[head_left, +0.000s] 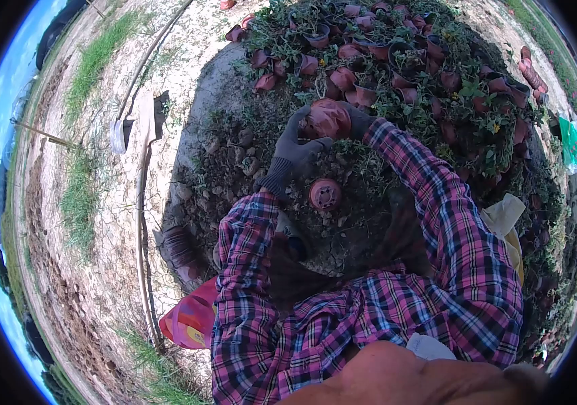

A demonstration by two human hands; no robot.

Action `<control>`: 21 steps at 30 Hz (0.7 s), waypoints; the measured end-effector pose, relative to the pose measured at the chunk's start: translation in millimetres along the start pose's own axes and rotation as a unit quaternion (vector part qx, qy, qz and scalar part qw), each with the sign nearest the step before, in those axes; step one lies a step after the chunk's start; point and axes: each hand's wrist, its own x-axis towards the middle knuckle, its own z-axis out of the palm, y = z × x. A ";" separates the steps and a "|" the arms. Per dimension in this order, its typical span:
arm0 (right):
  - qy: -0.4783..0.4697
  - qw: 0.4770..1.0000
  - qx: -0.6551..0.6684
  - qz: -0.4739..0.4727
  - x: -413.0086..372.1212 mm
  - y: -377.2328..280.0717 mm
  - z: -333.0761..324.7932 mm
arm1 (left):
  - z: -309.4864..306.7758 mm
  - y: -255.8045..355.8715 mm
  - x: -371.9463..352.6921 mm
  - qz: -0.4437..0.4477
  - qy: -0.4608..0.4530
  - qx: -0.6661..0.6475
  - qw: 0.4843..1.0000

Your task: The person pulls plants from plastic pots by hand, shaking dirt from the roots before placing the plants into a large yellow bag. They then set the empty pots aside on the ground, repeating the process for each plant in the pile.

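My left hand [294, 150], in a grey knit glove, grips the left side of a crumpled reddish-brown plastic plant pot [329, 120]. From the right, my gloved right hand [358, 122] holds the same pot; most of its fingers are hidden behind it. Whatever the pot contains cannot be made out. Just below, on the soil, a second plant pot [325, 194] sits upside down with the drain holes in its base showing. Loose clods of soil [234, 158] lie left of my left hand.
A large heap of similar pots with wilted plants [396, 61] spreads ahead and right. Stacked pots [181, 250] lie at left, near a red bag [192, 317]. A hose [142, 202] runs along the cracked ground. A green-and-white bag [570, 145] lies far right.
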 end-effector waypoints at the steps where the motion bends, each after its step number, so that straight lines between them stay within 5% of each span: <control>1: 0.005 0.999 -0.038 -0.013 4.4 -5.2 1.2 | 3.7 5.5 -2.8 -0.025 0.032 -0.028 0.999; 6: 0.065 0.980 -0.170 -0.079 13.4 -6.6 11.5 | -4.1 12.3 -5.1 -0.012 0.034 -0.055 0.998; 9: 0.051 0.990 0.127 0.025 7.0 19.2 25.9 | -1.9 6.0 -7.6 0.030 0.078 0.155 0.984; 10: 0.062 0.990 0.125 0.005 7.8 14.9 26.5 | -2.2 3.1 -7.8 0.052 0.103 0.250 0.961; 13: 0.049 0.980 0.191 -0.009 10.8 -6.8 27.7 | -4.5 0.2 -4.5 0.064 0.097 0.270 0.956; 15: -0.026 0.944 0.327 0.043 12.2 -15.5 25.1 | -10.7 -4.1 -0.9 0.033 0.093 0.269 0.958; 21: -0.036 0.989 0.145 0.011 9.2 -6.2 22.0 | -8.9 13.9 -14.1 -0.036 0.030 0.046 0.998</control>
